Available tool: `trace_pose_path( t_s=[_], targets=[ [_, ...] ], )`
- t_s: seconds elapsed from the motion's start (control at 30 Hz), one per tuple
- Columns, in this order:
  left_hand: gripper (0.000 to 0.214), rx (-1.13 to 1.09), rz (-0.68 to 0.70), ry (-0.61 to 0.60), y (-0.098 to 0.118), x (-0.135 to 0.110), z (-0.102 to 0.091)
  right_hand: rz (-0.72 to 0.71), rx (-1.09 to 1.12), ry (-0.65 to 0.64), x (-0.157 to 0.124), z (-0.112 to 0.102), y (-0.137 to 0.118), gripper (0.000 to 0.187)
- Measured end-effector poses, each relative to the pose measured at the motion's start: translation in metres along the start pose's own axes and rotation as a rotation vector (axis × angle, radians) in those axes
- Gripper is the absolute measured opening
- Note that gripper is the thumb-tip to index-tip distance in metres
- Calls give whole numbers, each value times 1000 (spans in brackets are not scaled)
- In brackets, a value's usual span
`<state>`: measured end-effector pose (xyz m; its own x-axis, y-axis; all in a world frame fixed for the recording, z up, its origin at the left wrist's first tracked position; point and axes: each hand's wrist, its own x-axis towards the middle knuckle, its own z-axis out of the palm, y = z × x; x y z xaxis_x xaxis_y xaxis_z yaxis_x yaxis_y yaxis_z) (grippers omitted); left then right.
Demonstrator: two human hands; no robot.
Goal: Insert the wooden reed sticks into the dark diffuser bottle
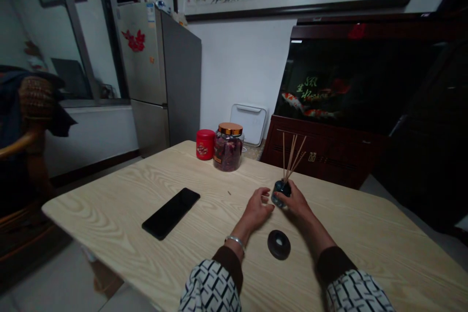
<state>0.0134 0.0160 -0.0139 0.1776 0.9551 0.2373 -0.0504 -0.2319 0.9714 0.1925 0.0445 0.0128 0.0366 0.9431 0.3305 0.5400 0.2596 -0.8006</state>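
A reed diffuser (pixel 281 194), a small dark blue-green glass bottle with several thin sticks fanning out of its top, stands on the pale wooden table (pixel 197 248). My right hand (pixel 297 201) is wrapped round the bottle from the right, thumb across its front. Just left of the bottle is my left hand (pixel 257 209), its fingers curved and apart, with nothing in it. A silver bangle (pixel 236 241) circles the left wrist. Between my forearms lies a dark round disc (pixel 279 244) with a pale centre.
A black phone (pixel 171 213) lies on the left of the table. At the back edge stand a red canister (pixel 205 145) and a copper-lidded glass jar (pixel 227 151) of dark reddish contents. Beyond are a refrigerator (pixel 182 73) and a dark aquarium cabinet (pixel 321 148).
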Motion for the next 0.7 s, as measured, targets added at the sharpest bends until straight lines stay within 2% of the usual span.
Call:
trace_pose_path(
  t_s=[0.13, 0.23, 0.37, 0.43, 0.5, 0.57, 0.63, 0.7],
  targets=[
    [76, 66, 56, -54, -4, -3, 1, -26, -126, -11, -21, -2, -7, 54],
    [87, 62, 77, -124, -1, -7, 4, -53, -132, -58, -45, -7, -21, 50],
    [69, 12, 102, -268, 7, -12, 7, -90, -1, -19, -61, -3, -45, 42],
    [66, -2, 116, -266, 11, -13, 7, -98, 87, 12, -56, 1, -60, 40],
    [66, 8, 110, -252, 13, -14, 7, -98, 235, 102, -44, -2, -77, 45],
    [65, 22, 99, -253, 13, -15, 6, -102, 441, 268, -28, -19, -95, 46],
    [66, 10, 89, -255, 11, -14, 6, -119, 582, 425, -15, -50, -106, 42],
    [67, -4, 75, -257, 10, -13, 5, -90, 439, 441, -10, -86, -102, 38]
  ],
)
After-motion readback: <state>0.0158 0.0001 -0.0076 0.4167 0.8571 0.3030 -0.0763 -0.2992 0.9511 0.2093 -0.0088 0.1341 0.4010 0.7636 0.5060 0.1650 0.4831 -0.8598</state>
